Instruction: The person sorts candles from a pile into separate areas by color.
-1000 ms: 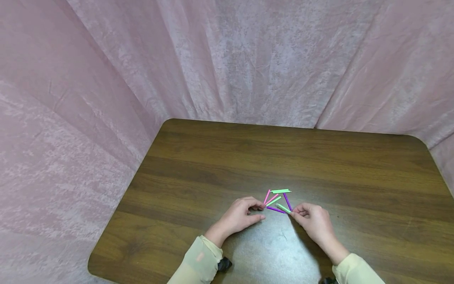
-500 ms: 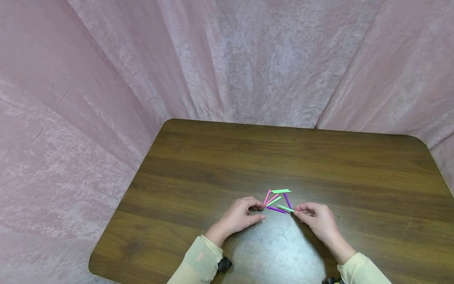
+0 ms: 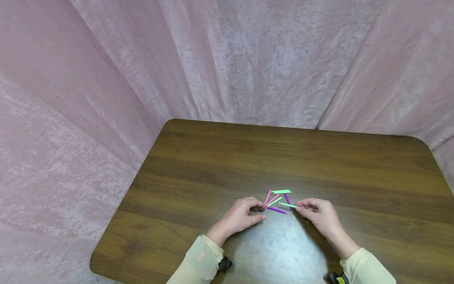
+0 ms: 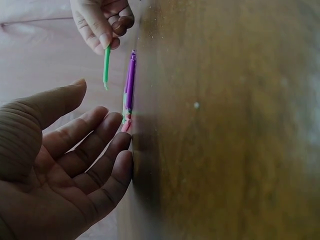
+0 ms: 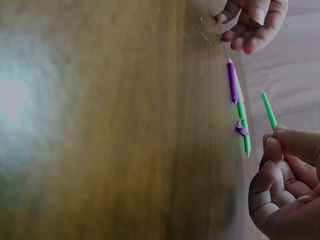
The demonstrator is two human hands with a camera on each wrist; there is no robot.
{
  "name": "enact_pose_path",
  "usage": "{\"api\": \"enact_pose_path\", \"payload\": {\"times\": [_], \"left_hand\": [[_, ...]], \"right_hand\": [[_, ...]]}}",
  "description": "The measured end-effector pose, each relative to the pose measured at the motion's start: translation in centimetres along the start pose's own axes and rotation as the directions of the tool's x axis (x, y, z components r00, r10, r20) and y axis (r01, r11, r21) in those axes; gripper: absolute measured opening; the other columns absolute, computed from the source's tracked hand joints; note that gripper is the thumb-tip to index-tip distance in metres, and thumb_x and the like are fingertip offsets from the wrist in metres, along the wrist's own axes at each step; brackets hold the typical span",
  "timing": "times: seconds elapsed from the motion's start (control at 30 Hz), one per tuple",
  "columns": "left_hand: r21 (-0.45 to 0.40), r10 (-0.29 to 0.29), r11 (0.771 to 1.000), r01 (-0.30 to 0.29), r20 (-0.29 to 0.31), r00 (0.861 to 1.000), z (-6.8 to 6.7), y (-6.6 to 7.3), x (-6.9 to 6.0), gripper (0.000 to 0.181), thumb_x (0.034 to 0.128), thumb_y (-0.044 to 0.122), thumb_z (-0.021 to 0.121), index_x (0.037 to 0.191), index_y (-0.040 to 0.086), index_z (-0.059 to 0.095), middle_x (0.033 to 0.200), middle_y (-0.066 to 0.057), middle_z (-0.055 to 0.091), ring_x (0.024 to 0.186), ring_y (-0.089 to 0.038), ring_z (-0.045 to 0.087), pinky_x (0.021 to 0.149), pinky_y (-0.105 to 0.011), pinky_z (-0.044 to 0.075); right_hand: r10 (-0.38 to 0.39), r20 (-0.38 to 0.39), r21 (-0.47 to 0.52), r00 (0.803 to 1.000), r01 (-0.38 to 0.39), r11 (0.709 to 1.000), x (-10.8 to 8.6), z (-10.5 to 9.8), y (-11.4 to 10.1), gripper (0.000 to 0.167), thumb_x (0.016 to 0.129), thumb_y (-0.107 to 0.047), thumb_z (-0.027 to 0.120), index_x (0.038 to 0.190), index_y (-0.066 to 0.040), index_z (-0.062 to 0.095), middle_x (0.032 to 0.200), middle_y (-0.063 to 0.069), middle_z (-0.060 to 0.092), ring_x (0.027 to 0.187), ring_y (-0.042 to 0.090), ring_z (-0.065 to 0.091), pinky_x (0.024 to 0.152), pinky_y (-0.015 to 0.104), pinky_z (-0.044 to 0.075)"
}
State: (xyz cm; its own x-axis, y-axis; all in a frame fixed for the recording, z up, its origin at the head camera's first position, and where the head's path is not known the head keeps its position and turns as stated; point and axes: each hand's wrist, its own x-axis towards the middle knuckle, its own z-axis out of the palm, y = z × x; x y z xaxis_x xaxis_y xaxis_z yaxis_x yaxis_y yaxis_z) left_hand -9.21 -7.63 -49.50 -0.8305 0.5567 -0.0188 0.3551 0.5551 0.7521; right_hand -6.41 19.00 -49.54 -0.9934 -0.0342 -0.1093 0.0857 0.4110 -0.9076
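Between thumb and fingers my right hand [image 3: 320, 217] pinches one end of a green stick [image 3: 288, 205]; in the right wrist view this green stick [image 5: 269, 111] is clear of the table. My left hand [image 3: 237, 219] rests at the left of the other sticks, thumb and fingers apart, its fingertips by the ends of two pink sticks [image 3: 268, 197] and a green stick [image 3: 274, 202]. A purple stick [image 3: 277, 210] lies at the near side, another purple stick [image 3: 287, 198] at the right, and green sticks [image 3: 281, 191] lie along the far side.
The brown wooden table [image 3: 213, 157] has rounded corners. Pink-grey velvety curtains [image 3: 248, 59] hang behind it and down its left side. Black wrist devices [image 3: 224, 264] sit at both sleeves.
My right hand has moved right and slightly away from me, lifting the green stick off the near-right corner of the arrangement. My left hand stays in place.
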Motion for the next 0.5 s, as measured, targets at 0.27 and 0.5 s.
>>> {"api": "enact_pose_path", "payload": {"times": [0.27, 0.5], "left_hand": [[-0.002, -0.003, 1.0, 0.003, 0.003, 1.0, 0.0, 0.1, 0.1, 0.026, 0.0868, 0.022, 0.075, 0.11, 0.011, 0.07, 0.101, 0.003, 0.067, 0.093, -0.008, 0.059, 0.082, -0.021, 0.047], [-0.009, -0.005, 1.0, 0.005, -0.001, 1.0, -0.1, 0.1, 0.3, 0.027, 0.0864, 0.02, 0.075, 0.111, 0.011, 0.07, 0.101, 0.003, 0.067, 0.092, -0.008, 0.059, 0.082, -0.021, 0.047]], "right_hand": [[-0.012, 0.011, 0.001, 1.0, 0.012, 1.0, 1.0, -0.3, -0.2, 0.014, 0.086, -0.005, 0.073, 0.096, 0.004, 0.071, 0.077, 0.011, 0.07, 0.062, 0.009, 0.06, 0.056, 0.025, 0.05], [-0.026, 0.006, -0.009, 1.0, 0.026, 1.0, 1.9, -0.5, -0.4, 0.014, 0.086, -0.006, 0.072, 0.096, 0.003, 0.072, 0.076, 0.012, 0.069, 0.062, 0.009, 0.059, 0.055, 0.025, 0.049]]}}
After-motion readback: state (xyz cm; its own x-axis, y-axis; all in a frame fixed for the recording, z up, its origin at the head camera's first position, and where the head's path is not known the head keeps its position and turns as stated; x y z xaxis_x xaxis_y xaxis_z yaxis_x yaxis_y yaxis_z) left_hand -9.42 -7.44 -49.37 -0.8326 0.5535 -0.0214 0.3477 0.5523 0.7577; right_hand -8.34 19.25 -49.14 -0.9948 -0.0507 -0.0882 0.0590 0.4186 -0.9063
